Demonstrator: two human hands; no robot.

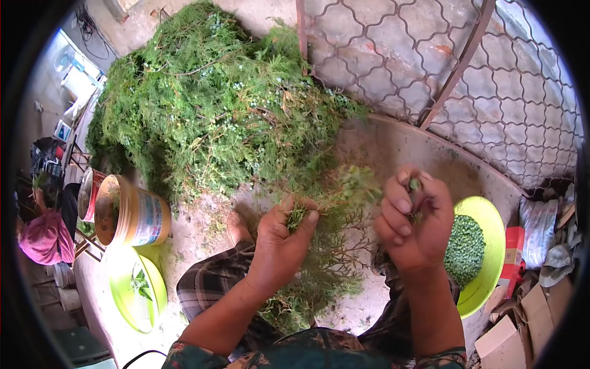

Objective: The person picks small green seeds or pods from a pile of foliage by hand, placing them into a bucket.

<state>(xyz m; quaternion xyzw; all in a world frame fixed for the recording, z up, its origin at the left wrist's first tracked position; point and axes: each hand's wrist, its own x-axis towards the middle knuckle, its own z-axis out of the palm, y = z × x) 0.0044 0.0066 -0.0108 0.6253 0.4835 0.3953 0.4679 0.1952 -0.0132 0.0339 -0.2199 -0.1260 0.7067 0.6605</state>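
Observation:
My left hand (284, 237) is closed on a green sprig (297, 216), with thumb and fingers pressed together. The leafy end of the sprig stretches right and is blurred. Across from it, my right hand (415, 218) is raised with curled fingers, and small green bits show between them. Beside that hand stands a yellow-green basin (495, 237) holding many small green berries (464, 249). More cut greenery (319, 289) lies on the floor between my knees. A large heap of green branches (209, 104) rises in front of me.
A second yellow-green basin (158, 280) with a few leaves stands at the left, near an orange bucket (161, 218) and a red-and-white bucket (86, 194). A person in pink (48, 237) is at the far left. Wire mesh (393, 55) stands behind; cardboard (501, 344) lies lower right.

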